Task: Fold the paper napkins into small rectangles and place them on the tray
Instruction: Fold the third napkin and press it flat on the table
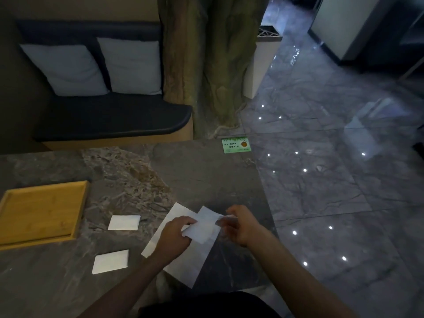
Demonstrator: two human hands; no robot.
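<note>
1. Head view: a dark marbled stone table (pixel 195 171) fills the lower left, seen from above by the person working at it.
2. A shallow wooden tray (pixel 13 237) sits at the table's left edge, and nothing lies in it.
3. Two white napkins already folded into small rectangles lie flat on the stone just right of the tray: the farther folded napkin (pixel 124 222) near the tray's right rim, and the nearer folded napkin (pixel 110 261) closer to the person.
4. A larger white napkin sheet (pixel 183 265) lies flat near the table's right edge, set at a slant.
5. Above that sheet both hands hold a smaller held napkin (pixel 204 228) between them.
6. The left hand (pixel 173 237) is curled, fingers pinching the held napkin's left edge.
7. The right hand (pixel 241 223) is curled too, its fingertips at the napkin's upper right corner; motion blur hides the exact grip.
8. A small green card (pixel 236 145) rests at the table's far right corner.
9. Beyond the table stand a dark bench (pixel 110 120) with two pale cushions (pixel 66 70), a tree-trunk pillar (pixel 206 65) and glossy floor tiles.
</note>
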